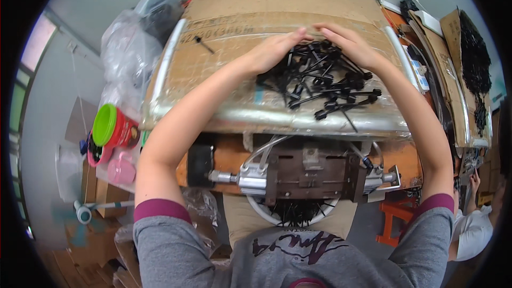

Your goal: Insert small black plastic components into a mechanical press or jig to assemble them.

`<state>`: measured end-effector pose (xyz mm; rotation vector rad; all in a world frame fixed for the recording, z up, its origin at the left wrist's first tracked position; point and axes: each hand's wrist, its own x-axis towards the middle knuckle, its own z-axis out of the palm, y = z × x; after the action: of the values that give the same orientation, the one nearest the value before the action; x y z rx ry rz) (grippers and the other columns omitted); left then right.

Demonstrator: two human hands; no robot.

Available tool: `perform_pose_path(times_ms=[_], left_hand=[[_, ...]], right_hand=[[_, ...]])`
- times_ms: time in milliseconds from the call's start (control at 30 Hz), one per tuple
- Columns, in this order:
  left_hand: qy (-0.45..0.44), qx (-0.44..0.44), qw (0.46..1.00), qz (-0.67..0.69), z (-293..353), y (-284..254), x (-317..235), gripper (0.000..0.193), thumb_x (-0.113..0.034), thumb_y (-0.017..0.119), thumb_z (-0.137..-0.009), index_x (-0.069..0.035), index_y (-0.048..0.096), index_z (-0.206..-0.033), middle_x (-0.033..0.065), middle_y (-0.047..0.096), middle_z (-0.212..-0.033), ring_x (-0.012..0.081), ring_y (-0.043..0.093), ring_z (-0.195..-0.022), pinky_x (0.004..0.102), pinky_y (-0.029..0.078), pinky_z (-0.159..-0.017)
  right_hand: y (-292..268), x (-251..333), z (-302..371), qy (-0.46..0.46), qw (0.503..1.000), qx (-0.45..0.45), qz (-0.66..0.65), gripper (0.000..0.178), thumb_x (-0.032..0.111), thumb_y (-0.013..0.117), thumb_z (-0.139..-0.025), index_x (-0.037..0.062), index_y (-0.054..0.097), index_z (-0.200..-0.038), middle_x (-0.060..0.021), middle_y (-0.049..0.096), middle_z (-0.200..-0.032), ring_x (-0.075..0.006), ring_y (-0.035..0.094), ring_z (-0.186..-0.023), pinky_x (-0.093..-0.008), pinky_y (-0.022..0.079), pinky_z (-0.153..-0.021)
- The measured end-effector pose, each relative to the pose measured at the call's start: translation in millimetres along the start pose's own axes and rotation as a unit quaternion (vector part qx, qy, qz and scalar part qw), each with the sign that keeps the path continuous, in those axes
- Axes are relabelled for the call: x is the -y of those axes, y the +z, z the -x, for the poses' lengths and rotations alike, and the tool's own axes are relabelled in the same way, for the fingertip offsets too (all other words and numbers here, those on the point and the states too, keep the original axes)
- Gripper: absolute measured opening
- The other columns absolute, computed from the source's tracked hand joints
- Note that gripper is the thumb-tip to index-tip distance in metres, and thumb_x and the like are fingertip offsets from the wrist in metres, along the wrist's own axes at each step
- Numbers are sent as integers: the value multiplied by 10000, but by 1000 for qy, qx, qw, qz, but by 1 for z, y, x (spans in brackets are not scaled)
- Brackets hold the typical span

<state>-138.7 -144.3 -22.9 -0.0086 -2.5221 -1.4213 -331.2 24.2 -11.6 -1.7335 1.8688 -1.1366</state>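
Note:
A heap of black plastic pieces (pixel 325 77), each with a thin stem and a thicker head, lies on a cardboard-covered work top (pixel 224 82). My left hand (pixel 278 50) curves around the heap's far left side, with its fingers stretched out. Opposite it, my right hand (pixel 349 46) bends over the far right side, fingers extended. Both hands are at the edge of the pieces, and their fingertips nearly meet beyond the heap. I see no piece gripped in either hand. One loose black piece (pixel 204 45) lies apart at the far left.
Below the work top's near edge sits a metal fixture (pixel 309 178) with cylinders and air tubes. A white-rimmed basin (pixel 258 209) of black pieces is at my lap. Left stand a green-and-red bucket (pixel 124 130) and plastic bags (pixel 128 56). Another person (pixel 473 232) is at right.

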Motion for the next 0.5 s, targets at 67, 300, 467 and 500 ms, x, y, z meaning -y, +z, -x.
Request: perform_pose_path(times_ms=[67, 300, 467, 500], left_hand=[[3, -67, 994, -86, 21, 1, -20, 632, -552, 444, -1046, -33, 578, -1380, 164, 615, -1373, 269, 541, -1320, 374, 352, -1155], [188, -155, 897, -369, 96, 49, -77, 477, -403, 712, -912, -67, 643, -1244, 201, 548, -1417, 388, 469, -1355, 489, 338, -1167], [163, -157, 915, -334, 171, 78, -120, 401, -312, 759, -873, -92, 672, -1197, 122, 622, -1346, 314, 566, -1272, 530, 336, -1164], [153, -153, 922, -322, 183, 82, -126, 383, -294, 767, -865, -92, 681, -1180, 111, 637, -1327, 304, 580, -1257, 529, 340, -1162]], right_hand=[[-2, 38, 32, -58, 982, -76, 165, 348, 331, 621, -981, 27, 675, -1141, -137, 677, -1085, -280, 631, -1015, -380, 486, -911], [30, 92, 130, 61, 962, -67, 258, 283, 257, 771, -850, -9, 685, -806, -93, 601, -662, -216, 584, -613, -347, 463, -594], [42, 104, 129, 30, 944, -61, 322, 206, 194, 725, -843, -8, 715, -882, -133, 633, -865, -287, 651, -824, -397, 508, -749], [43, 102, 130, 6, 933, -65, 354, 202, 191, 717, -843, -8, 705, -874, -136, 626, -888, -304, 648, -875, -410, 509, -794]])
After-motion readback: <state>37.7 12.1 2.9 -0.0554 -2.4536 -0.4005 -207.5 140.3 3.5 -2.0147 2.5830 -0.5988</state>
